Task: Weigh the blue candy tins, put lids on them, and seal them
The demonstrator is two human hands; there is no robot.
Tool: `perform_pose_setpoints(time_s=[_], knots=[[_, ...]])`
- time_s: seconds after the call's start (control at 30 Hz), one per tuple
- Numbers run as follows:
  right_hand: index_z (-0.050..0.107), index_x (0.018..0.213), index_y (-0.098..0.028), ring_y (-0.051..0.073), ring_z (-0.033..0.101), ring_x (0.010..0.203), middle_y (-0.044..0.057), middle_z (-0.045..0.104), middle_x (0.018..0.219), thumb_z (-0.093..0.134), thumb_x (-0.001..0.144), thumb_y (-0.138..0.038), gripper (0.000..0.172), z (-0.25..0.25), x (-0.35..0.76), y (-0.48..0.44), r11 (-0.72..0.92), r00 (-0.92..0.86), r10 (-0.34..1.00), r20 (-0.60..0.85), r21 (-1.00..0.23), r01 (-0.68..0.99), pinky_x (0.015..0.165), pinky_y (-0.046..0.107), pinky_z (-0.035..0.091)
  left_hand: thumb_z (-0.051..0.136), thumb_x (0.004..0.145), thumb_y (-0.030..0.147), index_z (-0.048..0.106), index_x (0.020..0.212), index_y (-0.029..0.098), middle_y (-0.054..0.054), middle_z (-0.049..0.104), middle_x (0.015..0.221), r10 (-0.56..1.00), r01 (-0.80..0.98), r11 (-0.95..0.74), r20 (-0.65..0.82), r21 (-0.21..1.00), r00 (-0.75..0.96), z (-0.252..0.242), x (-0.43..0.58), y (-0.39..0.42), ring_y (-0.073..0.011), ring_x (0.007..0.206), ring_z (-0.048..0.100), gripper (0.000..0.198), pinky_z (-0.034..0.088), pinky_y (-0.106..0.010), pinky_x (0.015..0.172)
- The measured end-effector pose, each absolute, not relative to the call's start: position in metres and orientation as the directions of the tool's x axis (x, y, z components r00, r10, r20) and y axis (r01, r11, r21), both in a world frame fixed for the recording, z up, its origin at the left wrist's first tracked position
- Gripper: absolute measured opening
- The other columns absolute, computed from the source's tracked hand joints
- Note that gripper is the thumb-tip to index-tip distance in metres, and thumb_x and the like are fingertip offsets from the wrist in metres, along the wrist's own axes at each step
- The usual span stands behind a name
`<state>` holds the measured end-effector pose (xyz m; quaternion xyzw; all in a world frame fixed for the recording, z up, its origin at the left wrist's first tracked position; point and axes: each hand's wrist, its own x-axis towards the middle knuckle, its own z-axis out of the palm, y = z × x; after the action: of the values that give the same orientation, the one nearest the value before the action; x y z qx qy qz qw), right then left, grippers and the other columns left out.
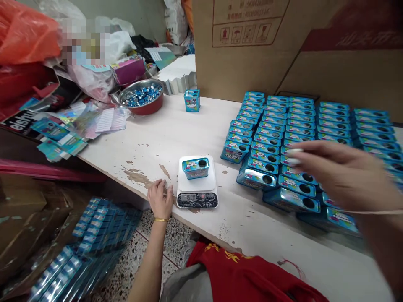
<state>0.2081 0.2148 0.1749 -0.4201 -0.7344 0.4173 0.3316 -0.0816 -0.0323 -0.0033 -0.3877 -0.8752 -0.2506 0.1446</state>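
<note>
Your left hand (pixel 160 199) lay loosely curled, empty, on the tabletop (pixel 151 142), at 9 o'clock from the digital scale (pixel 197 197) carrying a blue tin (pixel 195 167); your right hand (pixel 341 174) hovered open, empty, above rows of tins (pixel 267 147).

Gap between digital scale (pixel 197 200) and tin rows (pixel 267 147); scale blocks left hand (pixel 160 199) rightward; right hand (pixel 341 176) free above rows.

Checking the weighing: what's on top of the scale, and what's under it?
One blue tin sits on the digital scale. The scale stands on the worn white table; the tabletop directly beneath it is covered and cannot be seen.
</note>
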Motion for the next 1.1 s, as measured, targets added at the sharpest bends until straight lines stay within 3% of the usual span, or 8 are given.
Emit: perform_pose_setpoints(time_s=[0.1, 0.23, 0.33, 0.5, 0.77, 1.1], knots=[[0.066, 0.09, -0.017, 0.014, 0.06, 0.062, 0.006, 0.064, 0.079, 0.064, 0.082, -0.028, 0.013, 0.164, 0.135, 0.194, 0.328, -0.657, 0.742, 0.135, -0.927, 0.181, 0.059, 0.03, 0.05, 0.049, 0.09, 0.042, 0.062, 0.11, 0.016, -0.014, 0.06, 0.113, 0.588, 0.739, 0.571, 0.45, 0.357, -0.672, -0.003, -0.082, -0.033, -0.0257, 0.11, 0.053, 0.036, 0.039, -0.042, 0.098], [0.065, 0.084, -0.017, 0.015, 0.056, 0.067, 0.004, 0.061, 0.079, 0.057, 0.084, -0.019, 0.008, 0.145, 0.079, 0.169, 0.617, -0.761, 0.546, 0.35, -0.783, 0.083, 0.061, 0.029, 0.047, 0.051, 0.089, 0.042, 0.062, 0.11, 0.016, -0.013, 0.061, 0.112, 0.566, 0.732, 0.561, 0.467, 0.385, -0.679, -0.003, -0.08, -0.034, -0.0246, 0.109, 0.054, 0.034, 0.038, -0.042, 0.1], [0.063, 0.086, -0.017, 0.015, 0.054, 0.068, 0.005, 0.06, 0.08, 0.052, 0.087, -0.016, 0.011, 0.137, 0.07, 0.165, 0.722, -0.789, 0.459, 0.408, -0.689, 0.064, 0.063, 0.029, 0.045, 0.052, 0.089, 0.041, 0.062, 0.108, 0.017, -0.011, 0.062, 0.111, 0.563, 0.736, 0.556, 0.475, 0.387, -0.676, -0.003, -0.079, -0.034, -0.0241, 0.108, 0.054, 0.032, 0.037, -0.042, 0.1], [0.062, 0.091, -0.017, 0.015, 0.056, 0.074, 0.006, 0.06, 0.087, 0.048, 0.089, -0.015, 0.014, 0.131, 0.068, 0.168, 0.779, -0.828, 0.391, 0.402, -0.624, 0.065, 0.067, 0.029, 0.045, 0.054, 0.088, 0.039, 0.062, 0.108, 0.018, -0.01, 0.063, 0.11, 0.564, 0.736, 0.553, 0.475, 0.39, -0.675, -0.004, -0.08, -0.034, -0.024, 0.105, 0.055, 0.03, 0.037, -0.042, 0.1], [0.063, 0.099, -0.018, 0.018, 0.057, 0.079, 0.008, 0.058, 0.094, 0.048, 0.089, -0.016, 0.018, 0.128, 0.062, 0.172, 0.826, -0.901, 0.343, 0.264, -0.542, 0.155, 0.072, 0.031, 0.048, 0.055, 0.087, 0.037, 0.062, 0.106, 0.017, -0.01, 0.064, 0.108, 0.573, 0.742, 0.542, 0.473, 0.395, -0.669, -0.004, -0.081, -0.034, -0.0237, 0.103, 0.055, 0.028, 0.038, -0.041, 0.098], [0.066, 0.097, -0.016, 0.021, 0.056, 0.086, 0.011, 0.06, 0.094, 0.041, 0.09, -0.012, 0.026, 0.134, 0.064, 0.168, 0.888, -0.92, 0.269, 0.285, -0.442, 0.123, 0.073, 0.034, 0.048, 0.055, 0.088, 0.038, 0.062, 0.105, 0.018, -0.01, 0.064, 0.106, 0.567, 0.739, 0.533, 0.474, 0.413, -0.674, -0.003, -0.08, -0.034, -0.0236, 0.103, 0.056, 0.027, 0.04, -0.041, 0.097]])
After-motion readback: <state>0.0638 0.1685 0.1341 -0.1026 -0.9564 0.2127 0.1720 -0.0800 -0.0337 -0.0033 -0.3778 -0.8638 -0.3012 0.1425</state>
